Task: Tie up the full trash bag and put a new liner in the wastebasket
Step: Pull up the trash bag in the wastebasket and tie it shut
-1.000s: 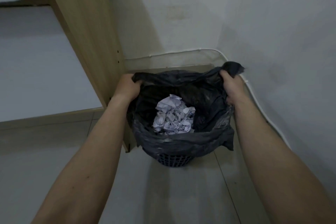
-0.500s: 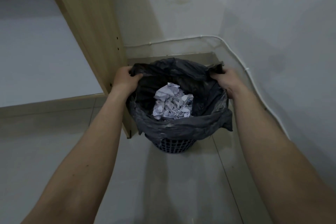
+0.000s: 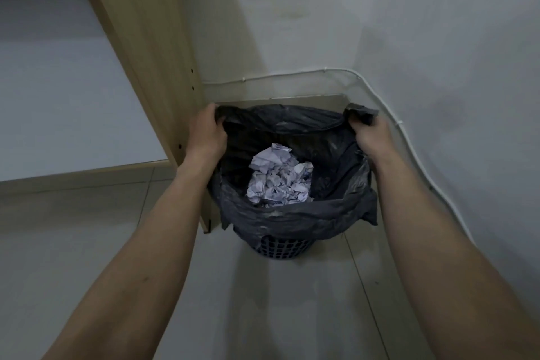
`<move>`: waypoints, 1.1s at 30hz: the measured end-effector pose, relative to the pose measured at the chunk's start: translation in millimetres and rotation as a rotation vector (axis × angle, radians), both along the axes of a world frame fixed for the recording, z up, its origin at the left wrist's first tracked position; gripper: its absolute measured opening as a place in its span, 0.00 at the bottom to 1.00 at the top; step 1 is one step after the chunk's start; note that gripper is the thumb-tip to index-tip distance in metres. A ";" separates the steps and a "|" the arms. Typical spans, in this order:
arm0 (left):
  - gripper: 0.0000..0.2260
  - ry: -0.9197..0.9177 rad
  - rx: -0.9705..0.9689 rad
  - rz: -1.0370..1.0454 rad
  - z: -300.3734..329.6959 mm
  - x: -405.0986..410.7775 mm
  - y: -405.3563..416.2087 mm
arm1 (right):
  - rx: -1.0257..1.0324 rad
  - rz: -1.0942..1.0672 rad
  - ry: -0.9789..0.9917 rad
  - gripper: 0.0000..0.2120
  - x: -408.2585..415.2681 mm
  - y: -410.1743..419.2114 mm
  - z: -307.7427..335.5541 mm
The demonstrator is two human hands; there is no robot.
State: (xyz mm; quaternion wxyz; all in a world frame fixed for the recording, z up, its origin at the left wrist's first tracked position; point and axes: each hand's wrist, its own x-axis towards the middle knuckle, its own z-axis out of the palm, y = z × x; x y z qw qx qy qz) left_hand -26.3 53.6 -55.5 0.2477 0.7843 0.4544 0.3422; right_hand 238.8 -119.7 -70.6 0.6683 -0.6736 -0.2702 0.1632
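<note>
black trash bag (image 3: 295, 213) now gripped at opposite rim edges by left hand (image 3: 207, 134) and right hand (image 3: 371, 137), right corner re-bunched and raised again, still seated in wastebasket (image 3: 282, 248), probably readying the lift-out.

We see paper (image 3: 279, 177) in the bag (image 3: 295, 218), the bag in the basket (image 3: 282, 248), a board (image 3: 152, 67) on its left.
</note>
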 end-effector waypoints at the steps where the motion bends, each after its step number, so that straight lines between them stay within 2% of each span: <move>1: 0.06 0.000 0.013 -0.010 0.7 1.0 -2.0 | -0.016 -0.013 -0.007 0.06 1.7 0.7 -1.4; 5: 0.08 0.009 -0.097 -0.034 0.0 0.5 2.1 | -0.061 -0.007 -0.003 0.07 1.1 2.6 1.8; 9: 0.11 0.054 -0.161 -0.099 -1.6 -1.9 5.8 | 0.207 -0.144 0.264 0.05 -4.9 -1.5 6.8; 12: 0.08 0.048 -0.119 -0.131 5.9 -0.6 -2.7 | 0.241 -0.132 0.262 0.04 -3.4 -4.1 4.5; 13: 0.09 -0.009 -0.117 -0.110 8.1 0.3 -4.6 | 0.188 -0.120 0.200 0.05 -2.5 -4.4 5.8; 15: 0.13 -0.258 -0.223 0.018 13.6 1.2 -5.3 | 0.059 -0.062 0.087 0.07 -1.6 -6.4 8.6; 17: 0.15 -0.529 -0.386 0.120 18.8 1.0 -5.6 | -0.008 0.042 0.128 0.08 -3.7 -9.7 6.4; 18: 0.14 -0.576 -0.425 0.112 19.6 1.5 -5.9 | -0.039 0.113 0.186 0.07 -6.2 -11.5 3.2; 20: 0.09 -0.516 -0.445 0.025 20.8 0.8 -6.4 | -0.089 0.158 0.288 0.04 -14.2 -14.1 1.0; 22: 0.09 -0.467 -0.439 -0.035 26.5 -2.1 -4.2 | -0.057 0.088 0.317 0.05 -11.3 -11.9 4.6; 24: 0.09 -0.459 -0.421 -0.050 35.3 -6.8 1.9 | 0.058 -0.027 0.279 0.05 -2.1 -9.4 17.8; 27: 0.09 -0.552 -0.458 -0.141 50.7 -8.6 4.4 | 0.263 -0.203 0.281 0.04 10.7 -7.5 52.4; 28: 0.09 -0.516 -0.454 -0.150 55.1 -8.7 2.1 | 0.295 -0.196 0.303 0.04 11.6 -7.4 63.9; 30: 0.08 -0.315 -0.381 -0.126 62.4 -10.4 -0.8 | 0.201 -0.097 0.301 0.05 5.0 -11.9 82.7; 32: 0.12 -0.019 -0.366 -0.112 73.0 -16.0 -4.4 | -0.111 0.043 0.210 0.05 1.1 -21.4 91.6; 33: 0.15 0.144 -0.408 -0.093 80.6 -18.4 -9.1 | -0.317 0.129 0.146 0.10 2.2 -28.8 93.3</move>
